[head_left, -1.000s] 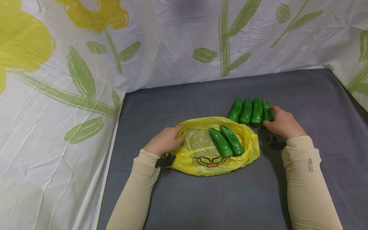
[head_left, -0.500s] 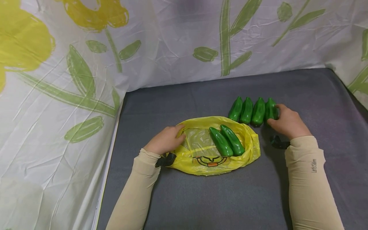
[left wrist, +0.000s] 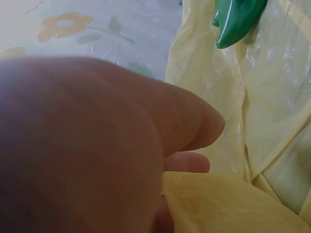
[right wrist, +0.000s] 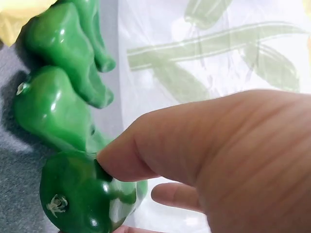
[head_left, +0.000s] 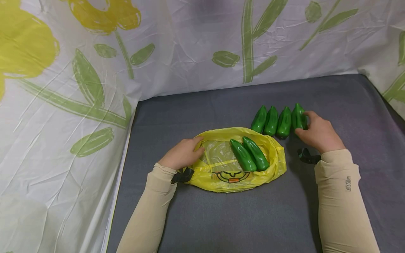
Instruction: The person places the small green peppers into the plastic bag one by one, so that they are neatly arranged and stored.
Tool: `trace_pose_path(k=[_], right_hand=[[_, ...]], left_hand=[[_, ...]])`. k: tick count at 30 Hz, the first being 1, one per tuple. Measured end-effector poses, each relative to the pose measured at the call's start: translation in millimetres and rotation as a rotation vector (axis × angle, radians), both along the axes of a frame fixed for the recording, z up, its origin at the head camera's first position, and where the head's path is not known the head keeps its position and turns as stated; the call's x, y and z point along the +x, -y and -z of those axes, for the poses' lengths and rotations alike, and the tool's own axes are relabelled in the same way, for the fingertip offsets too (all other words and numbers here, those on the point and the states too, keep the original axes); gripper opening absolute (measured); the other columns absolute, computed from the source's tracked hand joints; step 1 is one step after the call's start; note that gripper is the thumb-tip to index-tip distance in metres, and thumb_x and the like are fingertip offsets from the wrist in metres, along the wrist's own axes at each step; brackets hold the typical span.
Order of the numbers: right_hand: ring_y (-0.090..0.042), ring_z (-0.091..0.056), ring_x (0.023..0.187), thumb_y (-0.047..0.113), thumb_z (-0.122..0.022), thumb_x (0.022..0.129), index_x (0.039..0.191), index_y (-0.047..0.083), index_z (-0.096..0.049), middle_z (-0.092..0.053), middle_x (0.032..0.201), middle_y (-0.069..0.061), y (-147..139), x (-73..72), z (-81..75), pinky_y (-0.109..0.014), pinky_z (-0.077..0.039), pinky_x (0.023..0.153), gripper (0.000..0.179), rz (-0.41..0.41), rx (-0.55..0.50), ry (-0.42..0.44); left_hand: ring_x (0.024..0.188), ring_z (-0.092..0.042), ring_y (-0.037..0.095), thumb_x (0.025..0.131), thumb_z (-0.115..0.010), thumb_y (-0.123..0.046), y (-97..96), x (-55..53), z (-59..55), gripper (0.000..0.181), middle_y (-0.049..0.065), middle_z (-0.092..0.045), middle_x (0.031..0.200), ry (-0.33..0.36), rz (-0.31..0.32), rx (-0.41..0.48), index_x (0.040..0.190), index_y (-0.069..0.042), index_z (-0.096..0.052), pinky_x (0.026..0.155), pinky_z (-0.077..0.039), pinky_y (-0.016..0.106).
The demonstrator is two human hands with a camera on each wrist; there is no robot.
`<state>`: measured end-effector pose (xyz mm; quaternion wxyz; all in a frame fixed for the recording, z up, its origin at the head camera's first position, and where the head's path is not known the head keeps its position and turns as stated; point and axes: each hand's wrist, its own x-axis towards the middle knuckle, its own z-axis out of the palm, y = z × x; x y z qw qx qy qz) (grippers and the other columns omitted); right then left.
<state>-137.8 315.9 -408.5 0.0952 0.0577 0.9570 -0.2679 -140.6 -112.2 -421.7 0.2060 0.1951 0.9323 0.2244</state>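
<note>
A yellow plastic bag (head_left: 205,181) lies with its mouth spread on the dark table. Two glossy green peppers (head_left: 243,156) rest side by side inside it. My left hand (head_left: 180,154) holds the bag's left rim; in the left wrist view a yellow fold (left wrist: 218,199) covers part of the fingers. Behind the bag's right end stands a row of green peppers (head_left: 271,121). At the right of that row my right hand (head_left: 321,133) grips the end green pepper (head_left: 298,116) between thumb and fingers. The right wrist view shows the thumb (right wrist: 131,150) pressed on this pepper's side.
A white cloth with printed flowers (head_left: 190,52) hangs behind and at the left of the dark table cloth (head_left: 234,221). Black straps (head_left: 182,175) circle both wrists over beige sleeves (head_left: 340,200).
My right hand has moved slightly right and away from me with the end pepper, widening its gap from the row. The neighbouring pepper has shifted a little right. My left hand stays at the bag.
</note>
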Motion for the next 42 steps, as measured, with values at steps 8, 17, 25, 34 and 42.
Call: trace_pose_path(k=[8, 17, 25, 34, 42], right_hand=[[-0.038, -0.062, 0.082, 0.027, -0.059, 0.1, 0.162, -0.01, -0.02, -0.061, 0.108, -0.033, 10, 1.7, -9.0, -0.048, -0.049, 0.066, 0.081, -0.002, -0.006, -0.002], [-0.043, -0.064, 0.093, 0.027, -0.059, 0.101, 0.163, -0.009, -0.02, -0.059, 0.121, -0.04, 26, 2.3, -13.0, -0.055, -0.052, 0.073, 0.081, -0.043, -0.008, 0.021], [-0.036, -0.065, 0.083, 0.024, -0.059, 0.1, 0.163, -0.008, -0.02, -0.059, 0.124, -0.041, 35, 4.4, -16.6, -0.048, -0.052, 0.068, 0.081, -0.076, -0.036, 0.017], [-0.032, -0.068, 0.08, 0.023, -0.059, 0.101, 0.162, -0.004, -0.027, -0.059, 0.127, -0.042, 48, 6.5, -21.7, -0.045, -0.053, 0.067, 0.075, -0.157, -0.048, 0.014], [-0.028, -0.065, 0.071, 0.022, -0.061, 0.099, 0.162, 0.0, -0.03, -0.06, 0.129, -0.04, 61, 11.1, -26.3, -0.041, -0.05, 0.062, 0.074, -0.195, -0.074, 0.002]], left_hand=[[0.05, -0.047, 0.012, 0.111, -0.05, -0.027, 0.0, -1.5, 2.2, 0.054, 0.004, -0.055, 0.076, -0.003, 0.001, -0.003, 0.161, -0.009, -0.042, 0.066, -0.049, 0.034], [0.051, -0.047, 0.013, 0.111, -0.05, -0.027, -0.6, -2.5, 0.3, 0.054, 0.004, -0.055, 0.076, -0.003, 0.002, -0.006, 0.161, -0.008, -0.042, 0.068, -0.049, 0.035], [0.053, -0.048, 0.013, 0.111, -0.05, -0.028, -0.4, -2.3, 1.4, 0.054, 0.005, -0.057, 0.079, -0.006, 0.006, -0.006, 0.16, -0.007, -0.043, 0.072, -0.051, 0.036], [0.051, -0.047, 0.012, 0.111, -0.05, -0.028, 0.0, -2.2, 4.1, 0.054, 0.003, -0.055, 0.075, -0.003, 0.005, -0.013, 0.161, -0.008, -0.043, 0.071, -0.05, 0.036], [0.053, -0.049, 0.013, 0.111, -0.051, -0.028, 0.2, -3.1, 3.6, 0.054, 0.004, -0.056, 0.077, -0.006, 0.008, -0.016, 0.16, -0.008, -0.043, 0.073, -0.051, 0.037]])
